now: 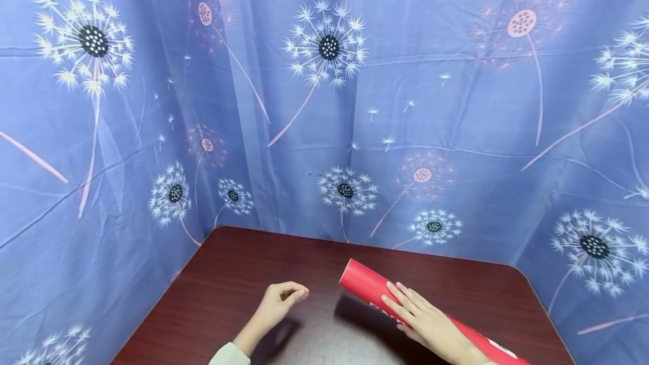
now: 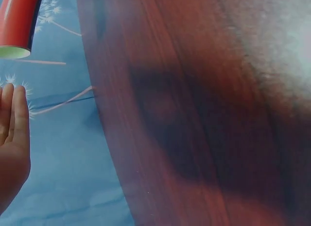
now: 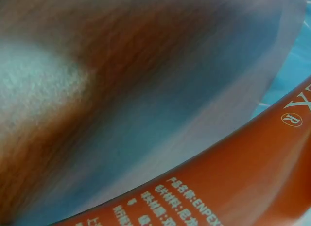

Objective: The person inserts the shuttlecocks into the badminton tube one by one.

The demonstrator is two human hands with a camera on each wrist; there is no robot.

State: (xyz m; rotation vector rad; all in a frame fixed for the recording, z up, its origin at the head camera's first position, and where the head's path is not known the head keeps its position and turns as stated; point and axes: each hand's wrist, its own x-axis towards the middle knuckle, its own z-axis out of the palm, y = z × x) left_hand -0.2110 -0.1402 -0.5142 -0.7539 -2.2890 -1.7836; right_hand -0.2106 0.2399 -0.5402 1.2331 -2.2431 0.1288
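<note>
A long red shuttlecock tube (image 1: pixel 364 280) slants across the right half of the head view, white lettering along its side. My right hand (image 1: pixel 431 325) holds it from above, fingers spread over its upper side. The tube is raised, its dark shadow falling apart from it on the table. Printed lines on the tube (image 3: pixel 233 177) fill the lower right of the right wrist view; the right hand is outside that view. To the left of the tube's end, my left hand (image 1: pixel 279 300) hovers with loosely bent fingers and nothing in them. The left wrist view shows the tube's pale round end (image 2: pixel 14 52) beyond the left fingertips.
Both hands are over a dark red-brown wooden table (image 1: pixel 203 280) with rounded far corners. A blue curtain (image 1: pixel 304 185) printed with dandelions hangs around its back and sides. A bright glare patch (image 1: pixel 339 337) lies on the near middle of the table.
</note>
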